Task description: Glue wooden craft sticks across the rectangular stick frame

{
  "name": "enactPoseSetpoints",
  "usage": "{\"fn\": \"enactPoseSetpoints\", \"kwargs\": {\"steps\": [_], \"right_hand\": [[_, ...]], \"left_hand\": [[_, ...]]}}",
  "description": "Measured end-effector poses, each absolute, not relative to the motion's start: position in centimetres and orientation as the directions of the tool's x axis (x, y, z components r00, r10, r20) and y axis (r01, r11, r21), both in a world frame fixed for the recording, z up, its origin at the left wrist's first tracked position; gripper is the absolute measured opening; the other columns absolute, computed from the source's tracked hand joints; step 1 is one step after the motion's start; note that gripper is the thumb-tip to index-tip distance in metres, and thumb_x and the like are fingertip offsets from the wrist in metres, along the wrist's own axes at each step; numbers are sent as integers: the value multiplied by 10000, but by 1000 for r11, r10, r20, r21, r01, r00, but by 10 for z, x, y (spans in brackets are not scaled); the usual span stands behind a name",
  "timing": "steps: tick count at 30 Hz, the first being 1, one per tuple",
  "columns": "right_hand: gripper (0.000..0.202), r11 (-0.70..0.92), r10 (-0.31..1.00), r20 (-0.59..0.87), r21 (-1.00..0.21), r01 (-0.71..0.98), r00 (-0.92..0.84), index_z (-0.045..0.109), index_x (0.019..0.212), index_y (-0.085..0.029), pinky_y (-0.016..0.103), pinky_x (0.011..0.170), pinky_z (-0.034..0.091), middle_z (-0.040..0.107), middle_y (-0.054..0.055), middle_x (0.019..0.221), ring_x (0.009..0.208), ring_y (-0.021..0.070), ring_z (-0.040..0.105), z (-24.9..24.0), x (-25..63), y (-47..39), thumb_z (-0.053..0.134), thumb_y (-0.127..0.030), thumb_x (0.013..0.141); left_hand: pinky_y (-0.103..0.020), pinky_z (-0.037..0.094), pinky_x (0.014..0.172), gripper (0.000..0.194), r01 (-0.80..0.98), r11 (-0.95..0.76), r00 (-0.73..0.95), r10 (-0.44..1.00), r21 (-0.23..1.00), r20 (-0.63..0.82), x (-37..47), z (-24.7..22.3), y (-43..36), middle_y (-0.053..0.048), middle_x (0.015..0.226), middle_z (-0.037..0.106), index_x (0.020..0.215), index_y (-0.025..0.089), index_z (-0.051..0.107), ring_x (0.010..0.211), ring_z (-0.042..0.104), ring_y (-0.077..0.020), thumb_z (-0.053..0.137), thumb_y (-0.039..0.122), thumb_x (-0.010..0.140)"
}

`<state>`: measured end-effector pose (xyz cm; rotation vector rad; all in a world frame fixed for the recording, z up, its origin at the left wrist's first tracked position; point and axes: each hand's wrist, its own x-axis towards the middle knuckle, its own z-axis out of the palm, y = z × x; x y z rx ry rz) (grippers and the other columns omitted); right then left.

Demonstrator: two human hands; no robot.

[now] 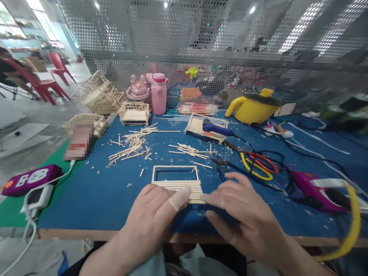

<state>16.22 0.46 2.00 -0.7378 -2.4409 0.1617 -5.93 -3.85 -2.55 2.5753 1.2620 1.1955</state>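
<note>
A small frame of thin wooden sticks (176, 178) lies flat on the blue table (97, 191) near the front edge; its near half is filled with sticks laid side by side. My left hand (153, 218) presses on the panel's near edge with a finger that wears a pale cover. My right hand (244, 214) touches the panel's right near corner with its fingertips. Both hands rest on the stick panel rather than lifting it.
Loose sticks (130, 147) lie scattered behind the frame. Farther back stand stick-built models (135, 113), a pink bottle (159, 94), a yellow pot (254, 107) and a blue glue gun (214, 127). Red and yellow pliers (260, 163) and cables lie to the right, a purple power strip (30, 179) to the left.
</note>
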Motion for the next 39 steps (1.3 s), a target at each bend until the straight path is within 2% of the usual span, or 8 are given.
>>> {"fn": "enactPoseSetpoints", "kwargs": {"steps": [4, 7, 10, 20, 25, 30, 36, 39], "right_hand": [[99, 810, 578, 521, -277, 516, -628, 636, 839, -238, 399, 893, 343, 675, -30, 682, 634, 139, 600, 15, 164, 16, 568, -172, 870], [93, 767, 628, 564, -332, 550, -536, 647, 798, -226, 362, 819, 394, 687, -19, 695, 644, 142, 601, 5, 166, 31, 598, -182, 864], [83, 744, 657, 558, -371, 556, -507, 658, 798, -227, 345, 773, 422, 698, -10, 714, 660, 152, 613, -6, 168, 43, 610, -203, 860], [127, 759, 642, 518, -328, 562, -565, 680, 811, -238, 361, 766, 432, 724, 4, 746, 691, 173, 648, -13, 160, 56, 578, -259, 885], [141, 764, 638, 492, -311, 566, -592, 679, 824, -232, 369, 778, 404, 729, 11, 761, 715, 179, 646, -15, 161, 59, 565, -269, 899], [135, 755, 652, 455, -323, 570, -606, 680, 822, -227, 373, 800, 372, 731, 7, 765, 717, 169, 632, -17, 161, 58, 574, -257, 899], [165, 732, 680, 424, -342, 590, -598, 707, 818, -220, 370, 785, 364, 712, 2, 711, 680, 163, 608, -17, 161, 55, 567, -253, 898], [192, 687, 722, 445, -373, 623, -530, 699, 1002, -213, 369, 795, 387, 702, 11, 749, 701, 166, 602, -12, 170, 49, 536, -234, 902]], "left_hand": [[-335, 433, 861, 513, 667, -664, 349, 680, 340, 644, -61, -22, -38, -44, 977, 667, 1384, 214, 375, 902, 592, -168, 557, 184, 906], [-380, 401, 988, 406, 778, -414, 7, 758, 473, 652, -76, -30, -41, -73, 1148, 619, 1318, 236, 467, 1094, 552, -208, 535, 275, 920], [-337, 448, 949, 347, 721, -156, -313, 796, 675, 518, -96, -48, -44, -68, 1164, 607, 1289, 233, 508, 1093, 565, -186, 456, 250, 946], [-335, 500, 856, 308, 714, -131, -244, 874, 688, 420, -98, -60, -46, -62, 1033, 653, 1186, 213, 604, 978, 602, -191, 481, 226, 904], [-387, 484, 894, 391, 812, -138, -213, 836, 568, 507, -94, -53, -43, -93, 1054, 650, 1294, 180, 506, 1017, 583, -213, 417, 167, 913], [-556, 253, 1104, 476, 932, -309, 159, 819, 191, 551, -59, -37, -35, -144, 1434, 478, 1405, 125, 365, 1375, 353, -293, 374, 135, 930], [-423, 448, 999, 407, 922, -384, 312, 807, 44, 501, -19, -47, -19, -137, 1379, 538, 1304, 83, 495, 1274, 508, -270, 359, 283, 977], [-435, 479, 961, 394, 916, -402, 345, 803, 14, 486, -19, -53, -17, -153, 1330, 578, 1267, 66, 528, 1216, 562, -287, 338, 261, 982]]}}
